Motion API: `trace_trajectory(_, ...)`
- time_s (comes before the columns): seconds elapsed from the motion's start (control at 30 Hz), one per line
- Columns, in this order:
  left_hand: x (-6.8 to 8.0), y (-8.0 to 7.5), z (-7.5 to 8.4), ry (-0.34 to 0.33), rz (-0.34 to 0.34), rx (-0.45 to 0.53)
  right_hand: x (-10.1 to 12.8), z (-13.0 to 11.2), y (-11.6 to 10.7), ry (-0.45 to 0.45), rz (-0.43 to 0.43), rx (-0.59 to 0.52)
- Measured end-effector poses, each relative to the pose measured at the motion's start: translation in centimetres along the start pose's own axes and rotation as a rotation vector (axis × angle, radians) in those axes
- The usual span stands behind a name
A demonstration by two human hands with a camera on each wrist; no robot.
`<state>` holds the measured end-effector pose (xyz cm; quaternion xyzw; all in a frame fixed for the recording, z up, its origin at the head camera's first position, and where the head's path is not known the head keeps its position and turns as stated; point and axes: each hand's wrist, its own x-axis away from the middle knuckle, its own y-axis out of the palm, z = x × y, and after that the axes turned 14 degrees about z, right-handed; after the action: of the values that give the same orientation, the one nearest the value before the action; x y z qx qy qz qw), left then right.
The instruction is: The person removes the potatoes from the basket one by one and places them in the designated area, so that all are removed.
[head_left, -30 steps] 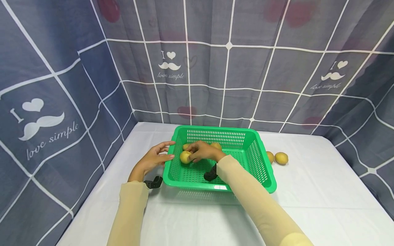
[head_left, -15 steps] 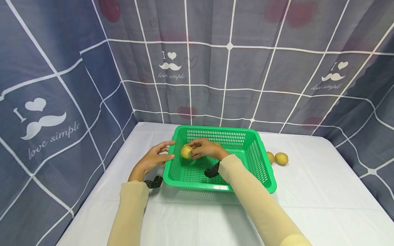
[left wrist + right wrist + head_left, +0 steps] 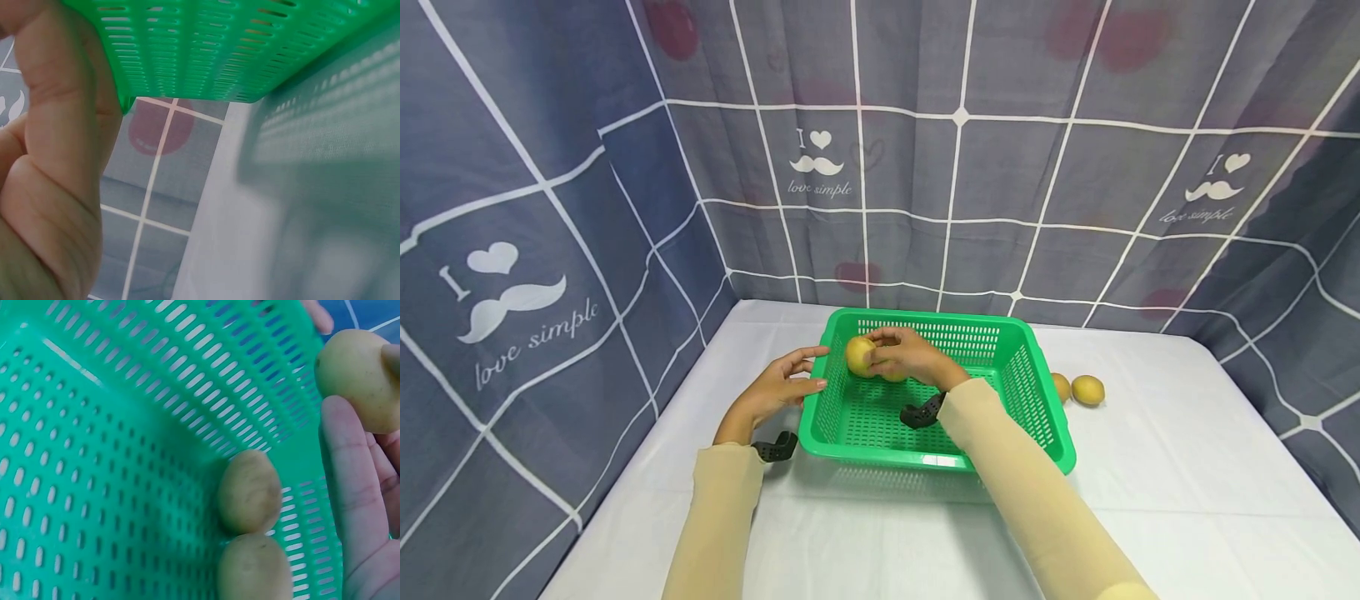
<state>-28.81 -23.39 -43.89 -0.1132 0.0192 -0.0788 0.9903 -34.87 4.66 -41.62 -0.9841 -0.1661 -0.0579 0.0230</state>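
My right hand [image 3: 898, 354] holds a yellow potato [image 3: 858, 353] lifted above the floor of the green plastic basket [image 3: 1030, 392], near its left wall. In the right wrist view the held potato [image 3: 359, 378] sits at my fingertips [image 3: 350, 481], and two more potatoes [image 3: 249, 490] [image 3: 255, 569] lie on the basket floor [image 3: 94, 487]. My left hand [image 3: 778, 385] rests with straight fingers against the outside of the basket's left wall; the left wrist view shows the palm [image 3: 59, 156] pressed to the basket wall [image 3: 237, 44].
Two potatoes [image 3: 1087, 389] [image 3: 1060, 385] lie on the white tablecloth [image 3: 1187, 483] just right of the basket. Grey checked curtains [image 3: 962, 167] close in the table at the back and both sides.
My right hand has lifted the potato off the basket floor and raised it a little toward the back left. The left hand has stayed against the basket.
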Motion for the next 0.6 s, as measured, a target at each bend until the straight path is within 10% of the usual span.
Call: trace_trajectory(0.6, 0.2, 0.0, 0.2, 0.007, -0.001, -0.01, 1.3, -2.3, -2.1, -0.054, 0.149, -0.22)
